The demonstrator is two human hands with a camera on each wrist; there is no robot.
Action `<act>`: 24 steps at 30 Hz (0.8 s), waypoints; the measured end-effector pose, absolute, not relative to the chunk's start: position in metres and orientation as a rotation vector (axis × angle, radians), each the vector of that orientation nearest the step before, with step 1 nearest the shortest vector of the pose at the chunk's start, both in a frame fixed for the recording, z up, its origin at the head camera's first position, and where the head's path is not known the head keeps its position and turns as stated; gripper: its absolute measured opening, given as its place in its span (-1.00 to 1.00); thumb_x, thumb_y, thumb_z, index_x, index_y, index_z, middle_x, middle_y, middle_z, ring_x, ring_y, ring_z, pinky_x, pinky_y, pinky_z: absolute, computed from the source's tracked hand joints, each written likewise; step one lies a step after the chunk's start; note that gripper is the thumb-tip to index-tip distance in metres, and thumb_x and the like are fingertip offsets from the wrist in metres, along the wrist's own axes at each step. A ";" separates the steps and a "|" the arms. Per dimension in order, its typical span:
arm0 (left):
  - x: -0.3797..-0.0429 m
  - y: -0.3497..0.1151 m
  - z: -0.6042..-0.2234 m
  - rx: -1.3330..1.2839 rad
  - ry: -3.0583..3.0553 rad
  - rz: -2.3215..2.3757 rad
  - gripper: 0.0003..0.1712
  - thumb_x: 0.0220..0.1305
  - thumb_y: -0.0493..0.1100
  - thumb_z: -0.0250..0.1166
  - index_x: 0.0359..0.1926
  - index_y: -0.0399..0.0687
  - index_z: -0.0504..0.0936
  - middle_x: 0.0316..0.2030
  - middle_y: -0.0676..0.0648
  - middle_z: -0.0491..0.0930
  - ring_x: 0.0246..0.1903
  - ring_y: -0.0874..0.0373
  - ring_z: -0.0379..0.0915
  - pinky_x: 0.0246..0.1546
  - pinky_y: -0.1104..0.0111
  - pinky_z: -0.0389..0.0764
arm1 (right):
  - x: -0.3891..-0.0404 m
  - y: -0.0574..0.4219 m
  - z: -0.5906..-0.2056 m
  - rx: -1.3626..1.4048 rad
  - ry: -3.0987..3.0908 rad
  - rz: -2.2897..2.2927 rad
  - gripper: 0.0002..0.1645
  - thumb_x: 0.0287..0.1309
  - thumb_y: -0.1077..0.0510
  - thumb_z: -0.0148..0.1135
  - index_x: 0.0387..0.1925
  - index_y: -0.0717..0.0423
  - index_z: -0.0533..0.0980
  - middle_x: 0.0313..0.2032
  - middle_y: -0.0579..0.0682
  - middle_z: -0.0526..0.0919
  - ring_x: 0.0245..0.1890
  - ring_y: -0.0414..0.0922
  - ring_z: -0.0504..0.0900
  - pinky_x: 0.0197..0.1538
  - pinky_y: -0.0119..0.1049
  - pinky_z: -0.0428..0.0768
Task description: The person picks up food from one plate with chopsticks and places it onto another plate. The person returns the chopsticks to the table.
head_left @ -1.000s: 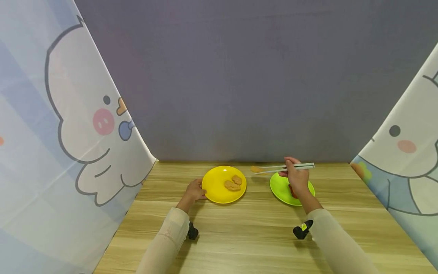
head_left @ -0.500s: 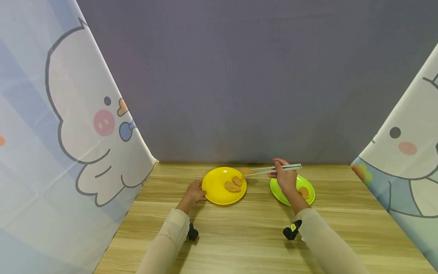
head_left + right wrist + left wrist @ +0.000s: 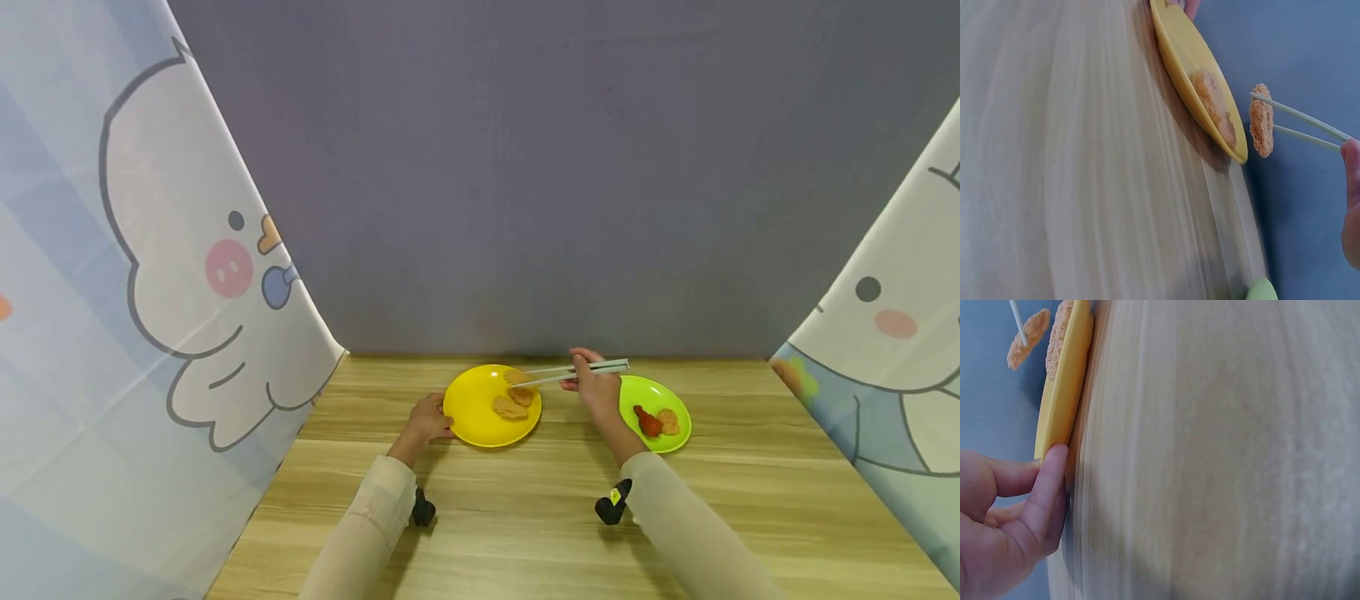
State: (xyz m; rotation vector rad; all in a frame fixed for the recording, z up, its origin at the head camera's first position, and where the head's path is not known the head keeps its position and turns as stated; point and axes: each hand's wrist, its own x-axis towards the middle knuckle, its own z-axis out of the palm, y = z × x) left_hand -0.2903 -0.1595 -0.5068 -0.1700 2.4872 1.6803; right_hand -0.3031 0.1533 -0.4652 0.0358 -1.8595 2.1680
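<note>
My left hand pinches the left rim of a yellow plate; thumb and fingers meet at the edge in the left wrist view. Two breaded chicken nuggets lie on the plate's right side. My right hand holds a pair of pale chopsticks pointing left. Between their tips is another nugget, raised above the plate's far right part. To the right, a green plate bears a red drumstick-shaped piece and a nugget beside it.
The wood-grain table carries both plates near its back edge. A grey curtain rises behind it. Cartoon-printed cloths stand along the left and right sides. A black wrist camera sits below each sleeve cuff.
My right hand has moved left with the chopsticks, carrying the nugget from between the plates to over the yellow plate. The food on the green plate is uncovered. My left hand stays put.
</note>
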 end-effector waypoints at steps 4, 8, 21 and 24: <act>-0.293 -0.158 -0.509 -0.200 2.486 1.684 -0.28 0.19 -0.57 0.24 0.40 -0.37 0.37 0.07 -0.41 0.56 -0.21 -0.07 0.72 -0.30 0.23 0.83 | -0.310 0.143 -0.475 0.040 -1.872 2.132 -0.57 0.46 0.15 0.15 0.13 0.45 0.55 -0.45 -0.11 0.59 -0.58 -0.26 0.74 -0.45 -0.39 0.77; -0.294 -0.158 -0.511 -0.198 2.501 1.670 -0.29 0.19 -0.58 0.25 0.39 -0.38 0.38 0.05 -0.41 0.58 -0.25 -0.04 0.72 -0.33 0.24 0.83 | -0.311 0.131 -0.480 0.070 -1.889 2.092 -0.59 0.46 0.16 0.15 0.11 0.45 0.56 -0.45 -0.08 0.58 -0.54 -0.17 0.77 -0.41 -0.32 0.79; -0.295 -0.158 -0.512 -0.209 2.489 1.682 -0.26 0.17 -0.58 0.25 0.41 -0.38 0.36 0.05 -0.40 0.57 -0.28 -0.02 0.71 -0.36 0.25 0.83 | -0.309 0.100 -0.486 0.140 -1.913 2.052 -0.67 0.44 0.23 0.17 0.04 0.42 0.62 -0.39 0.08 0.65 -0.51 -0.03 0.78 -0.41 -0.26 0.80; -0.295 -0.159 -0.511 -0.209 2.489 1.678 -0.25 0.17 -0.59 0.24 0.41 -0.39 0.34 0.04 -0.40 0.56 -0.26 -0.04 0.72 -0.36 0.24 0.83 | -0.308 0.096 -0.489 0.167 -1.917 2.028 -0.69 0.43 0.25 0.16 0.02 0.42 0.63 -0.34 0.19 0.68 -0.46 0.15 0.78 -0.39 -0.18 0.80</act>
